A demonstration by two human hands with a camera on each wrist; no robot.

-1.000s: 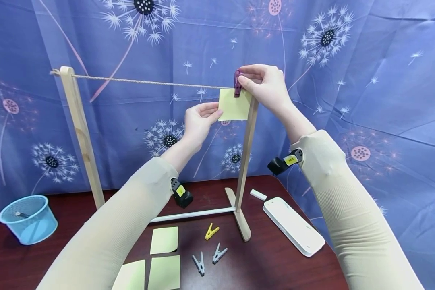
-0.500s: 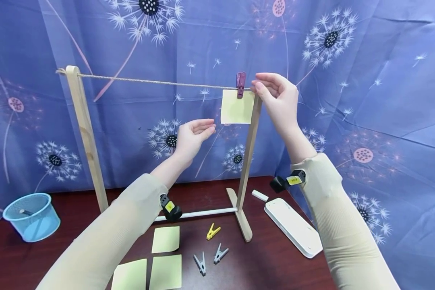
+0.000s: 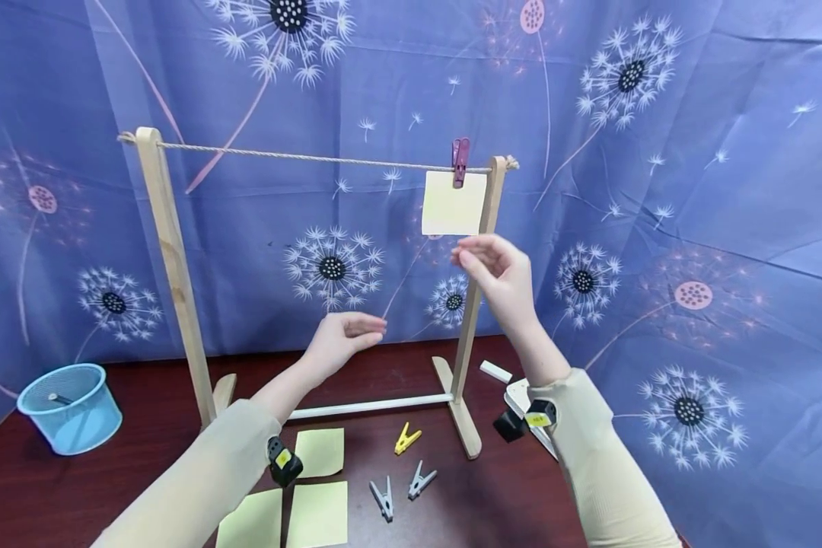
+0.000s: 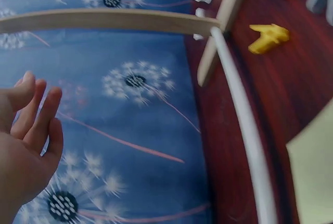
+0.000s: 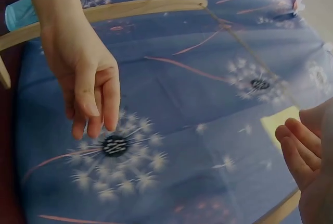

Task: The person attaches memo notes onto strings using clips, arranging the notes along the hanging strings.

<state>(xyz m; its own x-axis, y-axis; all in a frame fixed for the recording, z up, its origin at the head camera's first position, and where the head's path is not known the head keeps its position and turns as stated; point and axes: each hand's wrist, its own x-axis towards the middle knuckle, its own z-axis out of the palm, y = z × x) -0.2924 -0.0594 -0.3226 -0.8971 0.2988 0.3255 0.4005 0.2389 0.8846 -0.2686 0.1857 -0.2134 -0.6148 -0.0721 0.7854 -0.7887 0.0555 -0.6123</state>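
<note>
A pale yellow sticky note (image 3: 450,209) hangs from the twine line (image 3: 301,157), held by a purple clothespin (image 3: 460,161) near the right post. My right hand (image 3: 500,278) is just below the note's lower right corner, fingers loosely bent and holding nothing. Lower and to the left, my left hand (image 3: 336,342) hovers in front of the curtain with relaxed fingers and nothing in them. On the table lie a yellow clothespin (image 3: 407,439) and two grey clothespins (image 3: 383,498). Beside them are three more sticky notes (image 3: 318,514); my left sleeve partly overlaps one.
The line runs between two wooden posts (image 3: 174,266) joined low down by a white bar (image 3: 370,406). A blue mesh basket (image 3: 71,411) stands at the left. At the right, a white block (image 3: 496,371) lies near a white case partly behind my right sleeve.
Both hands have let go and come down: the right from the purple clothespin, the left from the note's edge. The note now hangs by the clothespin alone.
</note>
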